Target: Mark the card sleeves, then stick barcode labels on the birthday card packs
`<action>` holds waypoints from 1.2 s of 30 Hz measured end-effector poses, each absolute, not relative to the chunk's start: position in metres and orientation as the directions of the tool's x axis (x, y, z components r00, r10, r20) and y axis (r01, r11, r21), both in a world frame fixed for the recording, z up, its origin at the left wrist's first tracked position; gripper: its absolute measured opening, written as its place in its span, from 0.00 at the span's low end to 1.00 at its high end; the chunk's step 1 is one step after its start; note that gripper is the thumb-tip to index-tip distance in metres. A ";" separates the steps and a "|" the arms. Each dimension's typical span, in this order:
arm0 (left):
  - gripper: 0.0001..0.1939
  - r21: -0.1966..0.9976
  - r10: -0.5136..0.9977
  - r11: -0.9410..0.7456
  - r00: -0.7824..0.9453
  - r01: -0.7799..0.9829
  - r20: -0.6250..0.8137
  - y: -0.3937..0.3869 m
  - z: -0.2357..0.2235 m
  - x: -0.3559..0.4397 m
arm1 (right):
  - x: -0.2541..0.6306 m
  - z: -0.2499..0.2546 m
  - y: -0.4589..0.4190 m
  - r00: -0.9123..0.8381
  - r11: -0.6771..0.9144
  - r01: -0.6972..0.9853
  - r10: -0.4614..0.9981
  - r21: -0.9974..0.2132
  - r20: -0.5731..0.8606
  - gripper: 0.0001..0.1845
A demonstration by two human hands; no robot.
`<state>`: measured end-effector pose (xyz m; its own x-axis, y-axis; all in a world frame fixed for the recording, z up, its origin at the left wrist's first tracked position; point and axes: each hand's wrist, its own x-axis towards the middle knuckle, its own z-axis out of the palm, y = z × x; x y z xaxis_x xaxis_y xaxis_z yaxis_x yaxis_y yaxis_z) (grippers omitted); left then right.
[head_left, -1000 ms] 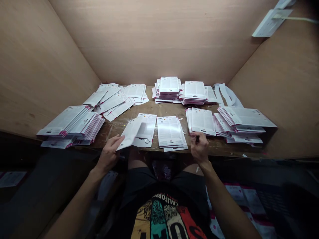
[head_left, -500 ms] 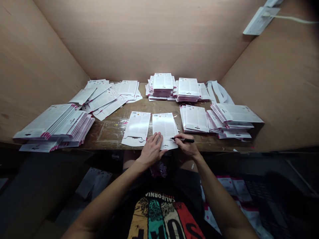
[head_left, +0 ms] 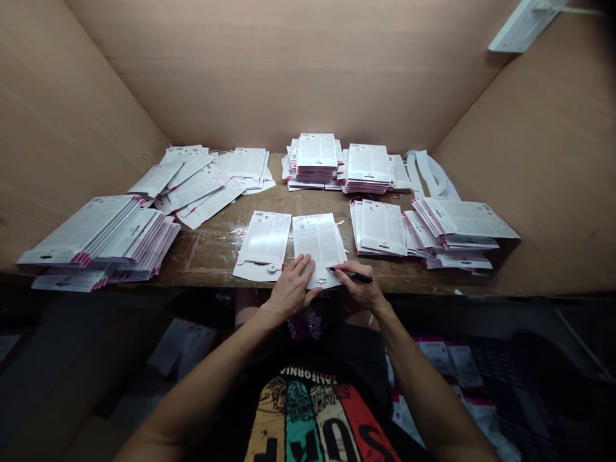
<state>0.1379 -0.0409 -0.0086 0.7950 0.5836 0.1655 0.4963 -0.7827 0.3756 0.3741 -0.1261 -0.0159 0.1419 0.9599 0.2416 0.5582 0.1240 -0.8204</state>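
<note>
A white printed packet with a hang hole in its lower flap lies flat before me at the table's front edge. My left hand rests on its lower left part, fingers stretched out. In my right hand is a black pen, gripped between fingers and thumb. The pen's tip is at the packet's lower part, just above the hang hole. Just left of it lies a second white packet, its flap toward me, with a small round disc on it.
Packet stacks stand at the left, back middle, back right and right. Loose packets overlap at the back left. White strips lie at the back right. Wooden walls enclose the table on three sides.
The pen tip has shifted slightly left and down on the packet, along with my right hand. My left hand stays on the packet. The camera view has tilted a little.
</note>
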 end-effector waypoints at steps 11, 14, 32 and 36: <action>0.34 0.409 0.593 -0.774 0.780 0.483 0.201 -0.040 -0.008 0.137 | 0.362 0.002 -0.118 0.127 0.141 0.551 0.960 -0.823 0.249 0.16; 0.36 0.423 0.602 -0.766 0.770 0.483 0.211 -0.040 -0.011 0.137 | 0.366 0.014 -0.113 0.291 0.088 0.558 0.910 -0.825 0.294 0.18; 0.37 0.456 0.533 -0.797 0.816 0.395 0.224 -0.030 -0.008 0.124 | 0.383 0.043 -0.133 -0.294 0.202 0.691 0.956 -0.694 -0.015 0.25; 0.18 0.456 0.546 -0.800 0.787 0.389 0.288 -0.027 -0.010 0.132 | 0.374 0.019 -0.123 -0.114 0.118 0.816 0.993 -0.566 0.042 0.13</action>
<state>0.1323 -0.0271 -0.0096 0.7865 0.5465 0.2877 0.3893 -0.8003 0.4560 0.3743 -0.1229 0.0189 -0.1140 0.9926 0.0424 0.8158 0.1179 -0.5662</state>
